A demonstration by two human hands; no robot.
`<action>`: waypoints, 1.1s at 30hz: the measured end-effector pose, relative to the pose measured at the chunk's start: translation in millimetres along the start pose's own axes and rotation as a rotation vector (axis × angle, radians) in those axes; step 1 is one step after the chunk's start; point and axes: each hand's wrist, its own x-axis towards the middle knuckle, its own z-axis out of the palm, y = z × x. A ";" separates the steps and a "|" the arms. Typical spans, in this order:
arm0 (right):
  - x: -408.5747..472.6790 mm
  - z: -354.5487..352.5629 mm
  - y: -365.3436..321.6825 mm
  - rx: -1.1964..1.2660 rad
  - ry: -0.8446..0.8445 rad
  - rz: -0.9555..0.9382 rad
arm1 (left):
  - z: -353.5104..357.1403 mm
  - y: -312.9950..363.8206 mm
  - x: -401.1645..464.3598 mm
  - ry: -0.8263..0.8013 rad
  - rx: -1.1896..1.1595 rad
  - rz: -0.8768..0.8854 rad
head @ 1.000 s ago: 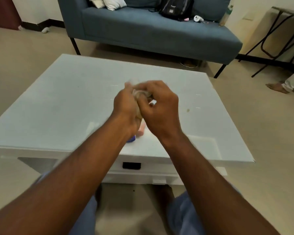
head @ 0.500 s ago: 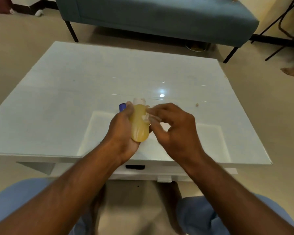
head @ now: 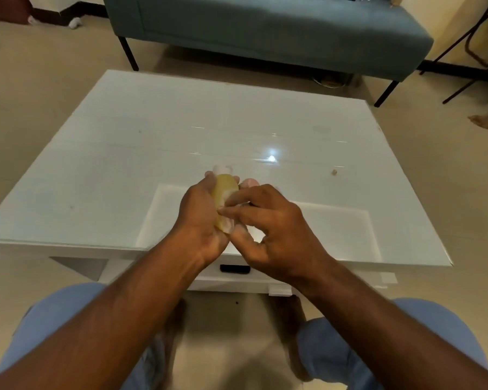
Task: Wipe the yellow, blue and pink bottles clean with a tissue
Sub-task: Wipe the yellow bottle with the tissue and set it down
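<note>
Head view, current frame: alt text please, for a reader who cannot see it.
The left hand grips a yellow bottle with a pale cap above a glossy white coffee table, while the right hand presses a white tissue against its side. A grey-blue sofa stands beyond the table.

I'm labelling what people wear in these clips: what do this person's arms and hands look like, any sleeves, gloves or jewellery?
Both forearms are bare up to the frame edge, with no sleeves in view. The left hand and right hand wear no gloves, and no rings, watch or bracelets show. Light blue trousers cover the knees below.
</note>
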 end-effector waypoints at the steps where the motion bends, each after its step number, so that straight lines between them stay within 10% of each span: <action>1: 3.3 -1.5 -0.3 -0.001 0.008 0.030 | -0.6 0.0 -0.5 -0.001 0.007 0.004; 33: 24.7 13.5 0.7 0.150 0.150 0.061 | -18.2 19.5 8.7 -0.176 0.015 0.029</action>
